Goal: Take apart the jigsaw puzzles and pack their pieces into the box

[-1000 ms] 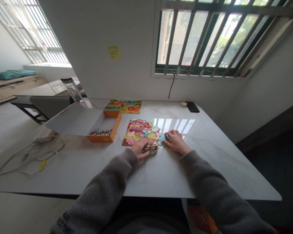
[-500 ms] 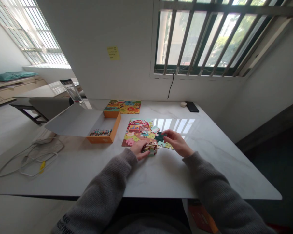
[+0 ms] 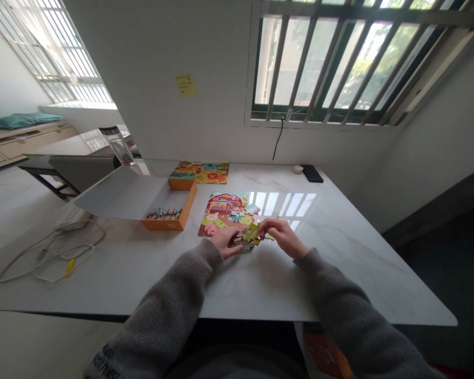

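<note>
1. the left hand [image 3: 224,242] rests at the near edge of the farm puzzle [image 3: 218,217]; its grip is partly closed, with thumb and fingers around a stack of puzzle pieces [image 3: 244,247].
2. the right hand [image 3: 280,234] is just to the right of this stack. its grip is nearly closed: the thumb and the forefinger pinch a yellow-green piece [image 3: 252,231] above the right part of the stack. which picture this piece bears, i cannot tell.
3. the farm puzzle lies flat in the middle of the table [image 3: 339,284], with a red barn at its far side and pink animals at its near left.
4. one pale piece [image 3: 252,209] lies tilted in direction at the right edge of the puzzle. some other pieces are partly hidden under the right hand.
5. to the left stands an open orange box [image 3: 186,210], and in its near part there are many small pieces [image 3: 164,213] in a row.
6. at the far side lies a yellow animal picture [image 3: 205,172]; at the far right, a black phone [image 3: 312,173] is beside a small white object [image 3: 297,169].
7. on the near left, a pale cable [image 3: 47,255] lies in loops.
</note>
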### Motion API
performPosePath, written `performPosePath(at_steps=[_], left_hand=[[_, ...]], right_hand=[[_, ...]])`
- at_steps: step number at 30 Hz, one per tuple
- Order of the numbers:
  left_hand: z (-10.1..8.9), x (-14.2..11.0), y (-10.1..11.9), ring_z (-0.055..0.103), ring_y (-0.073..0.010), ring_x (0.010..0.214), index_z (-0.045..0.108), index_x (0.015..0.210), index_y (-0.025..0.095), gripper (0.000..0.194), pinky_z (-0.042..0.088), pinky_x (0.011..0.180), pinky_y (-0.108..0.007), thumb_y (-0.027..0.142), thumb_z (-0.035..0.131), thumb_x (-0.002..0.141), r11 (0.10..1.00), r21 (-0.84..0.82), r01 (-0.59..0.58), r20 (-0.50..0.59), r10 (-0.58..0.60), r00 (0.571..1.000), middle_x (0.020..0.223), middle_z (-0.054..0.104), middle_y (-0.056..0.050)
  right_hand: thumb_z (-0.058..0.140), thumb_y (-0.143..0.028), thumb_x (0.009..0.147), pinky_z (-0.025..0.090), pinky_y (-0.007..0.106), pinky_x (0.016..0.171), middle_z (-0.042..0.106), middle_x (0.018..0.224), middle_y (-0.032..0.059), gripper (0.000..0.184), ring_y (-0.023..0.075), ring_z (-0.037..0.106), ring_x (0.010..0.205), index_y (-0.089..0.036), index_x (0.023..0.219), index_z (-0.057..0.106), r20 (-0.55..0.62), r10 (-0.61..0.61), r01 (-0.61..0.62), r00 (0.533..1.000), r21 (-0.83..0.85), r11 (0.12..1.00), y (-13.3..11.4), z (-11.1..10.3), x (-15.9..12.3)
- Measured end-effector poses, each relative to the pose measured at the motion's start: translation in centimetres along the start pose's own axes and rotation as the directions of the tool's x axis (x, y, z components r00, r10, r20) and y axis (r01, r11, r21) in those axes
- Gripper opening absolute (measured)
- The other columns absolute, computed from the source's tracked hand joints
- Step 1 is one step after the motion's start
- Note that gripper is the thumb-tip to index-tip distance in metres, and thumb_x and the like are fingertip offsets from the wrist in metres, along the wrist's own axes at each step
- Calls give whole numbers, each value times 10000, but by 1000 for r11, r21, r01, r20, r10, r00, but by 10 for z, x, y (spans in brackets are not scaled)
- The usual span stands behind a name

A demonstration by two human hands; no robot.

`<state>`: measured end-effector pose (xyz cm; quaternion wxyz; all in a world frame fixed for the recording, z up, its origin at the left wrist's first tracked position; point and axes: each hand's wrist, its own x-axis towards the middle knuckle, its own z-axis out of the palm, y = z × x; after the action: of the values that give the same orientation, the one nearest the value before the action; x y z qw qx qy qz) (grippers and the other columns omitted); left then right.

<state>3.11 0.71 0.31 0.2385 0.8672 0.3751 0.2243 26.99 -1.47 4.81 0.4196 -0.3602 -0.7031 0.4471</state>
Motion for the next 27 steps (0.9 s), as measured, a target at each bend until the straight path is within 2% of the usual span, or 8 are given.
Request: performPosePath(at_steps=[4, 7, 10, 15, 18, 22, 24, 27], left_hand=[[-4, -3, -2, 608, -276, 911, 578, 1086, 152, 551, 478, 837, -404, 432, 779, 656, 999, 19, -46, 58, 45, 997, 1010, 647, -96], [-6, -5, -1, 596, -286, 934, 568, 1113, 158, 651, 462, 846, -414, 524, 799, 626, 997, 57, -46, 98, 40, 994, 1041, 638, -98], [-3, -5, 1, 590, -265, 909, 574, 1058, 168, 572, 454, 820, -389, 545, 765, 673, 998, 64, -22, 67, 18, 998, 995, 638, -77], [2, -2, 0, 583, -220, 824, 567, 957, 172, 343, 452, 754, -342, 440, 683, 777, 998, 59, -2, 6, 2, 1000, 895, 623, -53], [3, 0, -2, 580, -210, 796, 558, 926, 171, 268, 462, 742, -343, 379, 660, 793, 999, 41, -20, 5, 20, 1000, 868, 616, -50], [6, 1, -6, 569, -203, 774, 553, 923, 169, 270, 473, 744, -352, 349, 678, 766, 998, 58, -36, -13, 37, 999, 856, 608, -53], [6, 0, -7, 566, -204, 781, 555, 932, 170, 298, 476, 753, -356, 372, 687, 758, 996, 74, -51, -10, 51, 999, 867, 606, -56], [6, 0, -6, 568, -209, 801, 554, 961, 173, 322, 479, 769, -365, 381, 690, 756, 994, 85, -72, -1, 73, 997, 892, 609, -57]], right_hand=[[546, -124, 794, 447, 246, 612, 596, 743, 3, 110, 117, 516, 642, -175, 828, 637, 53, -128, 136, 990, -207, 969, 2, 11, -4], [551, -72, 803, 421, 231, 602, 578, 758, -1, 152, 114, 492, 643, -188, 854, 636, 118, -198, 226, 973, -337, 914, 5, 23, -8], [542, -87, 863, 444, 240, 652, 620, 827, 21, 147, 132, 549, 717, -195, 873, 642, 166, -241, 287, 956, -371, 883, 7, 32, -12], [496, -89, 899, 467, 261, 716, 657, 898, 43, 194, 151, 597, 800, -195, 889, 658, 216, -251, 314, 944, -339, 887, 4, 35, -13], [491, -139, 914, 442, 249, 643, 648, 873, 39, 175, 137, 556, 711, -195, 918, 657, 112, -220, 246, 969, -359, 900, 5, 24, -8], [488, -250, 937, 425, 260, 624, 649, 825, 28, 192, 140, 518, 642, -188, 1038, 638, -172, -118, 21, 978, -485, 874, 21, -2, 12], [495, -263, 927, 439, 280, 701, 662, 867, 42, 222, 159, 556, 711, -178, 1077, 634, -207, -46, -90, 977, -599, 796, 32, -14, 27], [522, -384, 924, 431, 327, 807, 675, 937, 98, 300, 226, 596, 888, -153, 1071, 644, -250, 83, -249, 965, -765, 594, 46, -19, 49]])
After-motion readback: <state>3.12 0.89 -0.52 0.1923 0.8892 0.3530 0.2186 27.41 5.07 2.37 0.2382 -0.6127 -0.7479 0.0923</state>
